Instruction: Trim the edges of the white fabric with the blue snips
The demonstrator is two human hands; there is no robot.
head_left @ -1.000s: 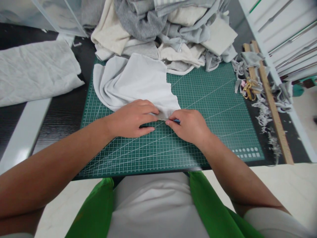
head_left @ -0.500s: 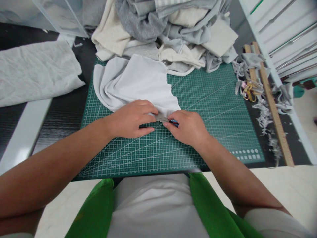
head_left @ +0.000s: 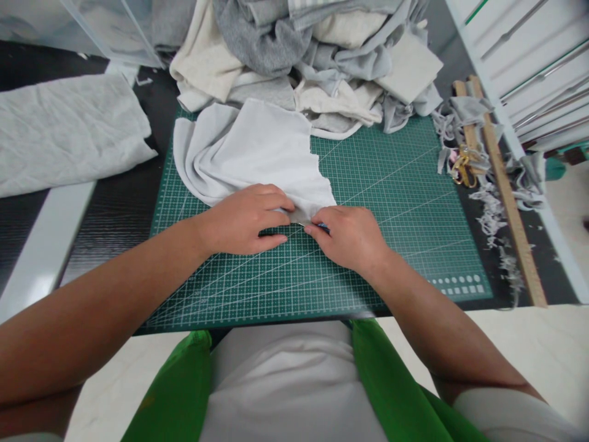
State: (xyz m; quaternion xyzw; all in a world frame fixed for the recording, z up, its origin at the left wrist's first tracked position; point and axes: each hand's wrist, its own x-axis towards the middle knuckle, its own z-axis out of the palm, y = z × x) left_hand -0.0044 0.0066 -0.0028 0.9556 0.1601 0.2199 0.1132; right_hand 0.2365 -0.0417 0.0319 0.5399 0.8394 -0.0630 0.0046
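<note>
A piece of white cloth [head_left: 271, 144] lies partly bunched, its right edge jagged, on a green cutting mat [head_left: 391, 178]. My left hand [head_left: 251, 220] rests over the cloth's near edge, fingers stretched on it and thumb apart below. Just to its right, my right hand [head_left: 347, 236] is closed around a small blue-handled tool [head_left: 323, 227] at the cloth's near corner. A thin metal part of this tool points left between the two hands. My fingers hide most of it, so its exact kind cannot be made out.
Behind the mat rises a heap of grey and cream fabric pieces [head_left: 271, 46]. Folded grey cloth [head_left: 69, 132] lies at the left. On the right are wooden strips [head_left: 508, 190], gold-handled scissors [head_left: 464, 169] and fabric scraps [head_left: 490, 212]. A clear plastic bin [head_left: 110, 27] stands at the back left.
The tool's metal part has turned or closed and looks thinner, and less of its handle shows. Both hands stay in nearly the same place; the cloth corner has shifted very slightly.
</note>
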